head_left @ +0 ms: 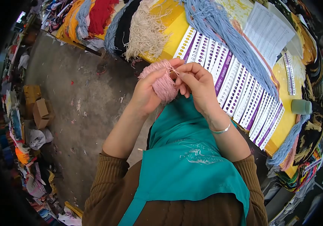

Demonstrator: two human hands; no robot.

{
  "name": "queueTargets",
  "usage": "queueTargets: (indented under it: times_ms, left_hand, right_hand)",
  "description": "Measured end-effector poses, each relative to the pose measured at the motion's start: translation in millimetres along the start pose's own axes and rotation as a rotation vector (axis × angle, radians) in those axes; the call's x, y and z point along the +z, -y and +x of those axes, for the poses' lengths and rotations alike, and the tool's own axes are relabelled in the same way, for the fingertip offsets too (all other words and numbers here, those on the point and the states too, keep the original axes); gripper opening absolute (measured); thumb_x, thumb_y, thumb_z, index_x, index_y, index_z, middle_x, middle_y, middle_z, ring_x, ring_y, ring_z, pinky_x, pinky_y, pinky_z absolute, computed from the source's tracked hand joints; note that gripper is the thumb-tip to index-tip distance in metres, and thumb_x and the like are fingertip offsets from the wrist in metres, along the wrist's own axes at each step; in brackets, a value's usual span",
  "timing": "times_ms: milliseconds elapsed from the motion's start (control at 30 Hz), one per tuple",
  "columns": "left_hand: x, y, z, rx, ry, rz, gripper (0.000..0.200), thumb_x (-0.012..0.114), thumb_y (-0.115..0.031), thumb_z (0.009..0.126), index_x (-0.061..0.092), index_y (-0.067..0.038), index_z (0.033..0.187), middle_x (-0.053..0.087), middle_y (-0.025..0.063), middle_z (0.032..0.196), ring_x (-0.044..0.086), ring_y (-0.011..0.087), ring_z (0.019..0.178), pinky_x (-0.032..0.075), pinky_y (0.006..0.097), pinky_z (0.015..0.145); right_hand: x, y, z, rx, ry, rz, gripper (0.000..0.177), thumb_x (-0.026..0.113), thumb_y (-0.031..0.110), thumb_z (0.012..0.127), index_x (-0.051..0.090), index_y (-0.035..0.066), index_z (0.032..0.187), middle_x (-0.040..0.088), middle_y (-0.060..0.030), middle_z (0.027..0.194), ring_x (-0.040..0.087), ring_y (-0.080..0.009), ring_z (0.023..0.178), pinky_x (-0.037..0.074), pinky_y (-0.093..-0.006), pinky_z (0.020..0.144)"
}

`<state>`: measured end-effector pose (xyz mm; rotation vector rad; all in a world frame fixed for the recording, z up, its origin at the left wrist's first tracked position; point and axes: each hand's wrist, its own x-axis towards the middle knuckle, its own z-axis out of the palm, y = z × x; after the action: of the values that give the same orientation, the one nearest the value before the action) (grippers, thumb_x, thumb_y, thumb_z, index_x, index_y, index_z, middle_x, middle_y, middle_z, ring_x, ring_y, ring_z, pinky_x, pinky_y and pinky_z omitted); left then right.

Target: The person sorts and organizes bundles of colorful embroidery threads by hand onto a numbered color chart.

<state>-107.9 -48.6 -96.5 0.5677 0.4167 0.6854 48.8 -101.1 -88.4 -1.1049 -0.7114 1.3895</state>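
A thick bundle of pink thread (164, 87) is gripped in my left hand (146, 90), its thumb lying across the front. My right hand (198, 81) pinches a few pink strands (174, 70) at the bundle's upper right end, thumb against forefinger. Both hands are close together, just off the table's near edge. Right beside my right hand, white and purple cards with rows of punched holes (221, 64) lie side by side on the yellow table (177, 19). The fingers of my left hand behind the bundle are mostly hidden.
A long hank of light blue thread (240, 49) lies over the cards. Beige thread (146, 32) and red thread (102, 15) hang at the table edge. Printed sheets (268, 32) and a green-lidded jar (301, 107) are on the right. Cardboard boxes (42, 113) stand on the floor at left.
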Motion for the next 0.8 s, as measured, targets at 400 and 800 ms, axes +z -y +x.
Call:
queueTargets:
  times_ms: [400,800]
  left_hand:
    - [0,4,3,0.041,-0.051,0.051,0.049,0.042,-0.019,0.096,0.041,0.008,0.138,0.050,0.0180,0.137,0.050,0.0262,0.127,0.038,0.0391,0.108]
    - [-7,3,0,0.055,-0.156,-0.033,0.040,0.053,-0.011,0.093,0.050,0.007,0.129,0.061,0.0144,0.118,0.060,0.0203,0.108,0.049,0.0358,0.094]
  right_hand:
    - [11,-9,10,-0.003,-0.004,0.001,0.010,0.066,0.001,0.086,0.065,-0.003,0.095,0.062,0.0013,0.077,0.051,-0.0017,0.065,0.039,-0.0163,0.057]
    - [11,-9,9,0.041,-0.056,-0.025,0.005,0.064,0.007,0.088,0.063,0.002,0.088,0.055,0.0039,0.069,0.039,-0.0012,0.054,0.027,-0.0179,0.047]
